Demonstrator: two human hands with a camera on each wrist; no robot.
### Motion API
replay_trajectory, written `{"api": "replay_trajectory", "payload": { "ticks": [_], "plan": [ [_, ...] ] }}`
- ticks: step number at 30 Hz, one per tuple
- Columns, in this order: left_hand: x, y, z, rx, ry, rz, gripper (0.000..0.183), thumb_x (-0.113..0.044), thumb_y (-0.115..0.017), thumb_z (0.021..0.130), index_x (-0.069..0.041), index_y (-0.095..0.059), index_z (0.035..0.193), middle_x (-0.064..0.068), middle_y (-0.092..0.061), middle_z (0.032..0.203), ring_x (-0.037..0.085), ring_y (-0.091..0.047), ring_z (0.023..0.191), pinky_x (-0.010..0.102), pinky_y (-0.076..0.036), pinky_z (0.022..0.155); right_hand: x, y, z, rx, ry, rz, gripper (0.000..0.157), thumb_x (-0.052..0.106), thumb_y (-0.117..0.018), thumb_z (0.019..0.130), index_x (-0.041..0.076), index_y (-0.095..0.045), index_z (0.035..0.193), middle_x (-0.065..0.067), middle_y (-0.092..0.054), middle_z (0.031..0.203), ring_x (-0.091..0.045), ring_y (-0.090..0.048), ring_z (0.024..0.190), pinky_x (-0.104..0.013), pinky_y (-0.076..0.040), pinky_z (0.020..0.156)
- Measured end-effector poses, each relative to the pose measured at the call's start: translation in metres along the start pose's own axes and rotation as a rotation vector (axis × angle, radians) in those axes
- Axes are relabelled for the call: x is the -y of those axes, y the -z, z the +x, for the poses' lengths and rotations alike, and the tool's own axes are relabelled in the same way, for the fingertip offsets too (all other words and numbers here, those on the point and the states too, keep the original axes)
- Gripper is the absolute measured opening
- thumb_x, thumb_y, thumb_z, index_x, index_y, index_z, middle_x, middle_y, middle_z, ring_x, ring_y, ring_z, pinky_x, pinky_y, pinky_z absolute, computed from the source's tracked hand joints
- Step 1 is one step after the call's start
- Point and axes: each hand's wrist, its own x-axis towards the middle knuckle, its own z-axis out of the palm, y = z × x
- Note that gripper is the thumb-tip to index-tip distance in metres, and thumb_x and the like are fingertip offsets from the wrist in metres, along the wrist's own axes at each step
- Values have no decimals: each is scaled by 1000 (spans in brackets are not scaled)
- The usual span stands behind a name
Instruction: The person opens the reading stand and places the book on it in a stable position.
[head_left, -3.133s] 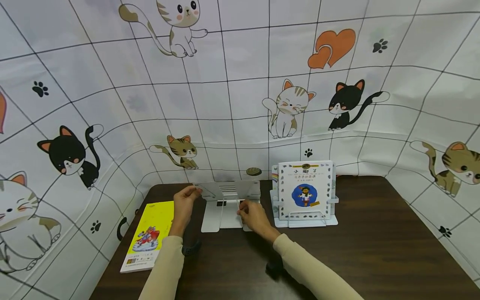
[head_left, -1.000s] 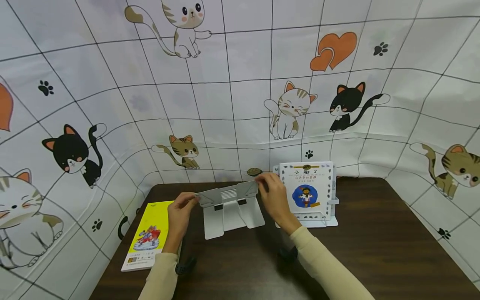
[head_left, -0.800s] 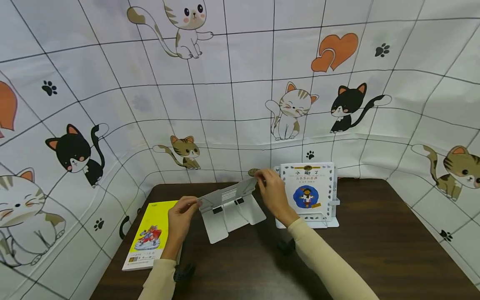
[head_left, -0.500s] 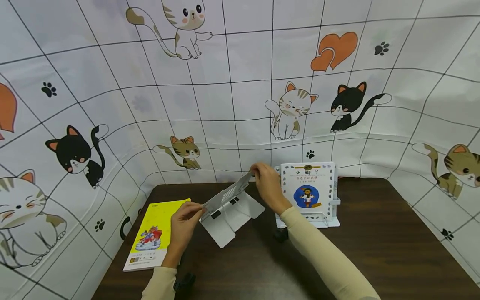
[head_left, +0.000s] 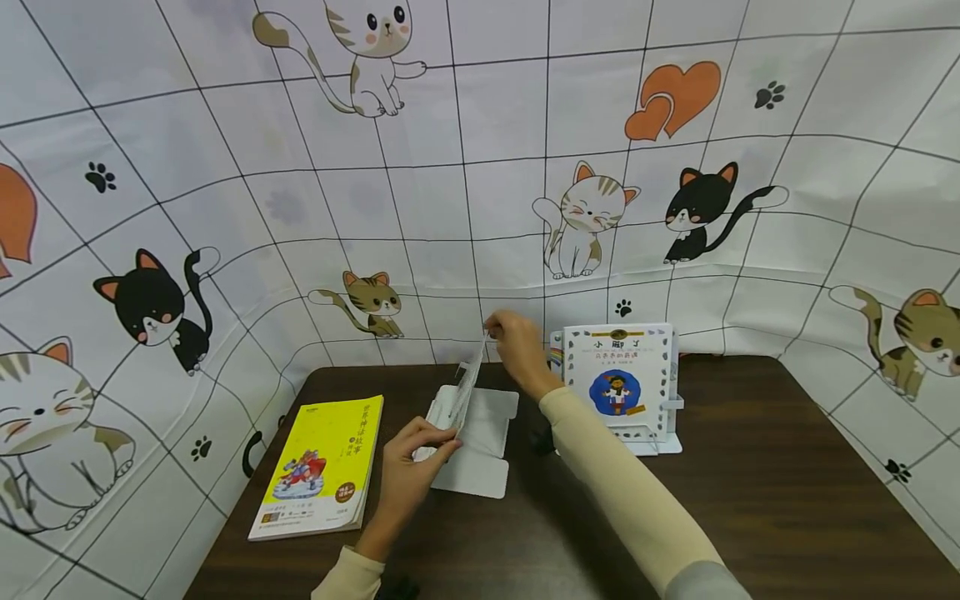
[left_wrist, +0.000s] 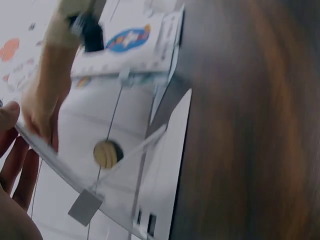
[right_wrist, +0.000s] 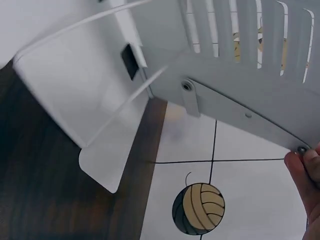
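A white metal book stand point(head_left: 486, 417) is turned side-on at the middle of the table, its slotted back panel point(right_wrist: 215, 85) rising from a flat base. At the panel's near edge, my left hand point(head_left: 411, 475) pinches it between thumb and fingers. My right hand point(head_left: 521, 350) pinches the far upper corner; in the right wrist view its fingertips point(right_wrist: 302, 172) are beside a small screw there. Thin wire arms point(left_wrist: 135, 152) run between panel and base. The left wrist view shows the base point(left_wrist: 165, 165) close over the dark tabletop.
A yellow book point(head_left: 318, 467) lies flat at the left. Behind and right, a white picture book point(head_left: 617, 350) stands on another white stand point(head_left: 660, 446). Cat-printed cloth point(head_left: 480, 208) hangs behind the dark wooden table point(head_left: 750, 500).
The stand has turned from facing front to side-on. My right hand went from its base to the panel's corner, then further back and left. My left hand came nearer and right, uncovering more yellow book.
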Motion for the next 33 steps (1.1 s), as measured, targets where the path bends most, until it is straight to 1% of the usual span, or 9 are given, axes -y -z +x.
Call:
{"api": "replay_trajectory", "payload": {
  "ticks": [3, 7, 11, 15, 20, 22, 25, 29, 33],
  "plan": [
    [-5, -14, -2, -10, -47, 6, 24, 9, -86, 82, -1, -83, 104, 9, -68, 86, 13, -66, 78, 17, -56, 71, 3, -2, 5, 60, -12, 32, 20, -8, -60, 102, 1, -78, 105, -14, -79, 102, -28, -77, 94, -39, -64, 85],
    [-11, -31, -2, -28, -100, -7, 22, 9, -87, 81, 1, -83, 101, 10, -70, 86, 16, -63, 71, 16, -53, 68, 9, -2, 11, 139, -18, 59, 24, -8, -58, 102, 2, -79, 108, -13, -80, 106, -28, -76, 100, -41, -63, 91],
    [-14, -42, -3, -53, -112, -6, 19, 8, -88, 80, 3, -82, 97, 8, -69, 84, 15, -63, 68, 15, -50, 63, 12, -1, 14, 172, -3, 65, 28, -10, -56, 102, 1, -81, 108, -13, -80, 106, -28, -75, 99, -41, -62, 89],
    [-12, -42, -1, -30, -105, 5, 18, 4, -88, 82, 0, -83, 99, 6, -70, 86, 13, -67, 71, 15, -53, 65, 13, 0, 16, 183, -3, 57, 27, -8, -56, 103, 1, -81, 108, -13, -80, 107, -28, -76, 100, -42, -62, 89],
    [-12, -26, 9, 84, -103, 52, 19, 2, -84, 88, -5, -83, 105, 6, -73, 95, 14, -70, 81, 19, -59, 75, 14, 4, 14, 193, 23, 52, 26, -5, -57, 105, 2, -79, 117, -15, -79, 116, -30, -76, 104, -44, -62, 92],
    [-12, -19, 15, 117, -74, 77, 18, 1, -82, 91, -8, -82, 106, 6, -74, 97, 14, -71, 84, 20, -59, 79, 13, 8, 10, 187, 24, 65, 27, -6, -58, 105, 2, -77, 122, -16, -77, 122, -31, -76, 105, -44, -62, 93],
    [-13, -8, 27, 130, 2, 106, 15, -1, -79, 94, -11, -81, 105, 5, -75, 97, 15, -72, 87, 22, -60, 83, 13, 14, 1, 157, 3, 88, 25, -4, -61, 104, 1, -75, 124, -16, -76, 124, -31, -75, 107, -44, -62, 95],
    [-9, 3, 46, 121, 117, 125, 7, -6, -77, 97, -8, -79, 103, 5, -74, 98, 15, -71, 90, 24, -59, 82, 13, 23, -14, 111, -35, 113, 16, 3, -67, 103, 1, -75, 117, -15, -77, 114, -30, -75, 103, -44, -63, 91],
    [1, 11, 64, 106, 247, 125, 10, -12, -78, 98, -8, -78, 107, 7, -75, 104, 12, -71, 91, 21, -57, 80, 15, 34, -35, 84, -86, 150, 11, 8, -71, 102, 3, -77, 109, -13, -79, 105, -26, -75, 94, -42, -63, 85]
  ]
}}
